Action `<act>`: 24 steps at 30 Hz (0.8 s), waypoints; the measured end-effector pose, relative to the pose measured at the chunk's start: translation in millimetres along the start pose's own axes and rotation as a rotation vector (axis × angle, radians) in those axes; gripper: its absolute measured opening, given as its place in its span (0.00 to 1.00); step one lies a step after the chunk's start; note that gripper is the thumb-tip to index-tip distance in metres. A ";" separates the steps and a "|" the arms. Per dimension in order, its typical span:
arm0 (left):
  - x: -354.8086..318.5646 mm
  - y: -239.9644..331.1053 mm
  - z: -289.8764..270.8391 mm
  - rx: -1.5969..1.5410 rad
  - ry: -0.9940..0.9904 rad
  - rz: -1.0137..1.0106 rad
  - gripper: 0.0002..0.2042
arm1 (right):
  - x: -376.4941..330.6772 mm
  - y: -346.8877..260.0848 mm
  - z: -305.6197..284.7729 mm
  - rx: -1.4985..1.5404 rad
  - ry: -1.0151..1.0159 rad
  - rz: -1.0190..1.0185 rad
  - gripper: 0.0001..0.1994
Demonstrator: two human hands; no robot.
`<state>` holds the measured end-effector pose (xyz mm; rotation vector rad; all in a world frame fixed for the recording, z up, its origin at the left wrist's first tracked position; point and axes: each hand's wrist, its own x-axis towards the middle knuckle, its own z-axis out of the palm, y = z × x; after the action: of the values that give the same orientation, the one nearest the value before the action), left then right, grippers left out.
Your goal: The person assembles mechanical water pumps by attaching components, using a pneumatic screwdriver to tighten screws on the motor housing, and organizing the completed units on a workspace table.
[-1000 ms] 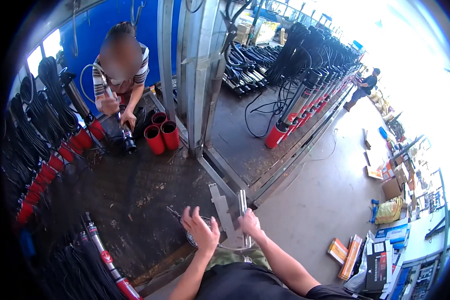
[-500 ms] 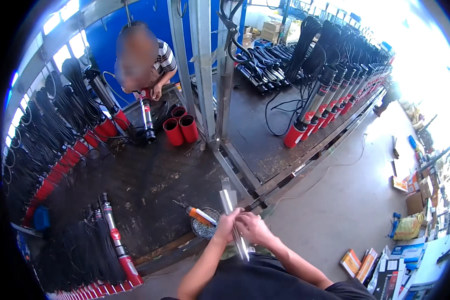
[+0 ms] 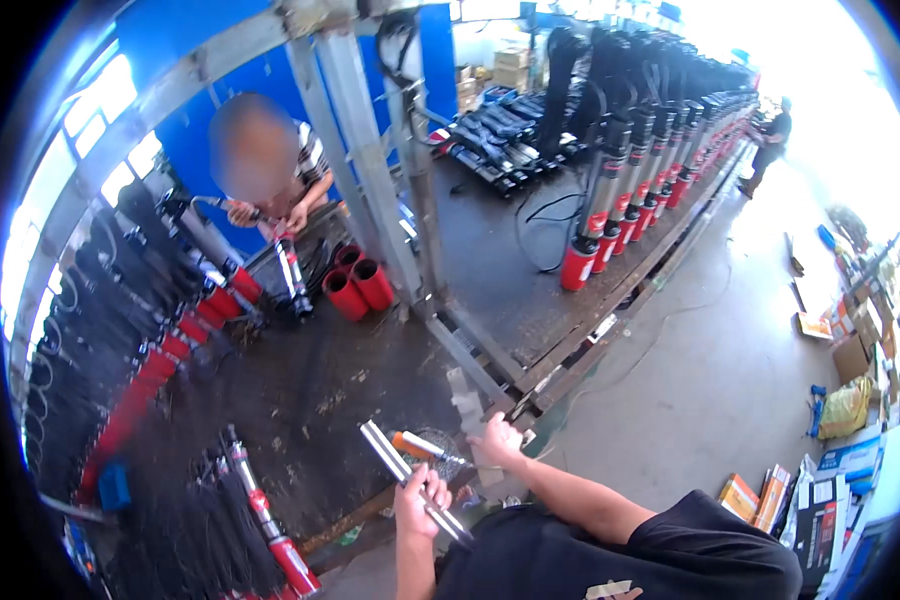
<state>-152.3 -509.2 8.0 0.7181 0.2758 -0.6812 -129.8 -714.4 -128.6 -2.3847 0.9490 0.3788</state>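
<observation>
My left hand point(image 3: 422, 502) is closed around a long silver metal guard strip point(image 3: 385, 450), which slants up and away from my body over the bench's front edge. My right hand point(image 3: 498, 440) is off the strip, at the bench's near right corner, its thumb and fingers apart beside a pale flat piece point(image 3: 464, 398). Whether its fingertips touch that piece is unclear. Just past the silver strip, an orange-and-white electric screwdriver point(image 3: 420, 443) lies over a round dish of small parts, mostly hidden now.
Across the dark bench point(image 3: 340, 400), another person point(image 3: 295, 185) handles a pump point(image 3: 288, 268) near red cups point(image 3: 355, 285). Metal posts point(image 3: 360, 150) rise at the bench's corner. Pumps with black cables point(image 3: 255, 490) lie front left; more pumps point(image 3: 610, 200) stand on the right bench. Boxes point(image 3: 755, 500) lie at right.
My right hand has left the silver strip and moved to the bench corner. My left hand, still gripping the strip, has shifted left and the strip tilts further left. The view has turned slightly.
</observation>
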 end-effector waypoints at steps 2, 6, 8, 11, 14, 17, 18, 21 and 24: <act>13.7 -13.6 -13.3 0.003 -0.016 -0.049 0.14 | 1.0 12.8 14.8 0.053 0.103 0.027 0.39; 4.0 10.2 -75.0 -0.089 0.068 -0.033 0.13 | -0.9 -36.0 21.2 0.208 -0.167 0.006 0.21; 0.5 21.0 -27.6 0.045 0.154 -0.059 0.17 | 23.3 -18.1 14.0 0.310 -0.196 0.061 0.25; 27.7 16.4 21.4 0.142 0.194 -0.100 0.20 | 52.3 31.5 -8.9 0.522 0.043 0.083 0.23; 51.0 15.2 36.3 0.241 0.108 -0.142 0.22 | 62.3 57.5 -57.7 0.617 0.274 -0.111 0.21; 42.5 42.0 61.3 0.212 0.177 -0.022 0.19 | 8.5 27.9 -140.2 0.880 0.342 -0.430 0.18; 40.0 48.6 68.2 0.259 0.088 0.050 0.16 | -18.6 21.7 -176.2 0.946 0.271 -0.499 0.19; 57.1 47.1 79.1 0.391 -0.033 0.170 0.23 | -61.1 27.6 -204.3 1.252 -0.322 -0.568 0.22; 69.8 28.5 122.5 0.437 -0.416 0.131 0.39 | -105.1 50.9 -175.5 1.464 -0.698 -0.388 0.20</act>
<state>-80.3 -610.5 80.3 0.9775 -0.3100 -0.7559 -230.1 -789.1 41.2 -0.9060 0.1909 0.1935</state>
